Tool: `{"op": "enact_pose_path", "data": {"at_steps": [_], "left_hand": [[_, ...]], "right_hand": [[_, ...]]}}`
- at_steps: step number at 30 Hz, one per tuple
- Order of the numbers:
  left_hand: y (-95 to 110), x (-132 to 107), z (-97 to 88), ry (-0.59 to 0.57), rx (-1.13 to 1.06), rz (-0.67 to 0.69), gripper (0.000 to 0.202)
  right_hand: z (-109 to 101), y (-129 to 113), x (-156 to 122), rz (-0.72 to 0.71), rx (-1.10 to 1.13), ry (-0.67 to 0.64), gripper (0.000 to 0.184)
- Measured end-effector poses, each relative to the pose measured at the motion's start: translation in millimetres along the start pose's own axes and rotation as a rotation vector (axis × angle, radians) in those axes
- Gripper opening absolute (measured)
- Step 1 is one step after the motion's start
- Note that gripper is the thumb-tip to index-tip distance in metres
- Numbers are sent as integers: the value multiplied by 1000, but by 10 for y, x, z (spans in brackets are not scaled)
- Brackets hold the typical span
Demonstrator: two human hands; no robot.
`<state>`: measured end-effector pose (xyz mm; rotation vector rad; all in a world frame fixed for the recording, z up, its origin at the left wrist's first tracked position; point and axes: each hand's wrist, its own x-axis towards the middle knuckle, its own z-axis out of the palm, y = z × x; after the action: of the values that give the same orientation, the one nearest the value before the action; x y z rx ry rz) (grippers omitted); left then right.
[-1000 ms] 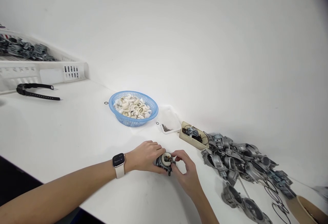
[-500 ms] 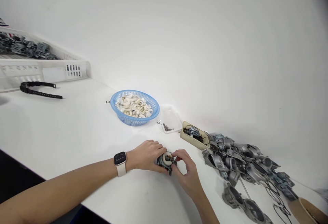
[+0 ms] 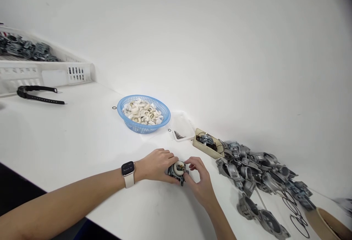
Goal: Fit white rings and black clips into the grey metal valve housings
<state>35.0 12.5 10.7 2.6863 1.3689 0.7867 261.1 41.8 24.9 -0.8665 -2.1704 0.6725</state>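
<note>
My left hand [image 3: 155,165], with a smartwatch [image 3: 127,174] on its wrist, grips a small grey metal carburettor body [image 3: 176,172] that rests on the white table [image 3: 82,141]. A pale ring-shaped part sits on top of that body. My right hand [image 3: 199,181] is curled against the body's right side, fingertips pinching at its top. Both hands are closed around the part.
A blue basket [image 3: 143,114] of pale ring parts stands behind the hands. Beside it lie a clear tray of small pins [image 3: 181,130] and a beige tray of springs [image 3: 207,144]. A heap of grey metal castings [image 3: 255,176] and black O-rings [image 3: 298,220] fills the right. A white crate [image 3: 41,73] and black strap [image 3: 38,94] are far left.
The hands stay on the metal body; my right fingers have shifted slightly at its top. The view has drifted a little.
</note>
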Motion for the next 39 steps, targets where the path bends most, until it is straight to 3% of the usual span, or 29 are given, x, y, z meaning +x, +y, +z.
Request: {"op": "enact_pose_path", "data": {"at_steps": [9,19,30,39], "left_hand": [[-3,-15,26,11,2,1,58],[-4,-15,19,11,11,3,56],[-11,-5,25,13,-1,6,58],[1,-7,14,19,-2,4,57]], "right_hand": [[-33,16,0,54,45,-85,17],[-13,58,3,33,39,-34,20],[-30,18,-5,16,80,-76,19],[-7,50,-4,13,61,-10,26]]}}
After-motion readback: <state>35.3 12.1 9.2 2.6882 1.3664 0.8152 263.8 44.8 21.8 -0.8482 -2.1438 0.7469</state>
